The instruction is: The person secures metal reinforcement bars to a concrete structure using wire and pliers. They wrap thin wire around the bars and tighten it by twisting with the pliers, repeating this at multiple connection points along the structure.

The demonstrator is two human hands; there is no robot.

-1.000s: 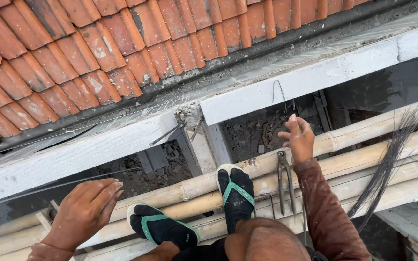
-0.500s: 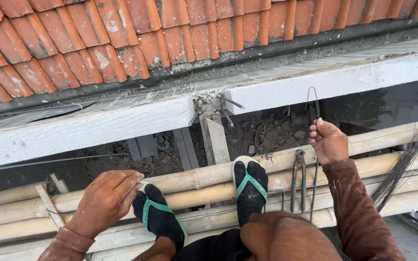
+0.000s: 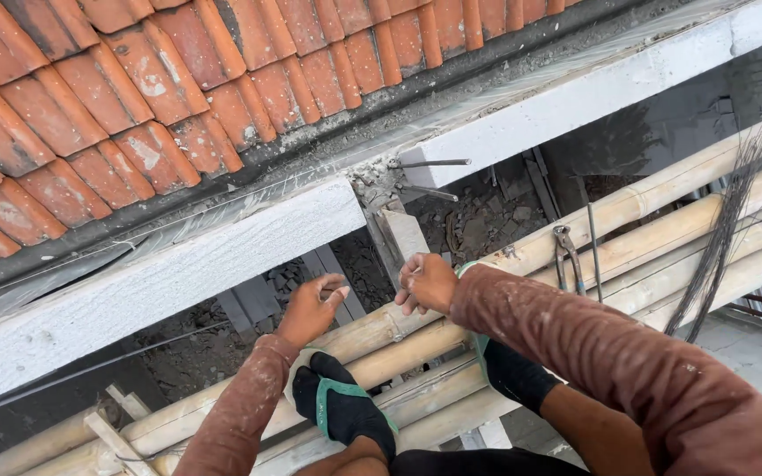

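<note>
Viewpoint: a head camera looks straight down at a person crouched on bamboo scaffolding beside a roof edge.
Left hand: the left hand (image 3: 312, 306), centre of the frame, reaches forward over the bamboo poles (image 3: 663, 207), fingers loosely curled; whether it holds anything cannot be told.
Right hand: the right hand (image 3: 428, 282), just right of centre, is closed with fingertips pinched together, perhaps on a thin wire, though nothing shows clearly between them.
Where the hands meet: near each other, just below an upright wooden post (image 3: 403, 236) that stands in the gap under the white concrete beam (image 3: 222, 256).
Rebar: two steel bars (image 3: 438, 164) jut from broken concrete above the post.
Tools: pincers (image 3: 566, 251) hang over a pole at right centre; a bundle of dark tie wire (image 3: 720, 229) drapes at the far right.
Feet: sandals with green straps (image 3: 341, 407) rest on the poles, lower centre.
Roof: red clay tiles (image 3: 134, 79) fill the upper left.
Step in hand: it looks like work on a fastening at the post.
Next move: it would call for a steady, close fingertip grip.
</note>
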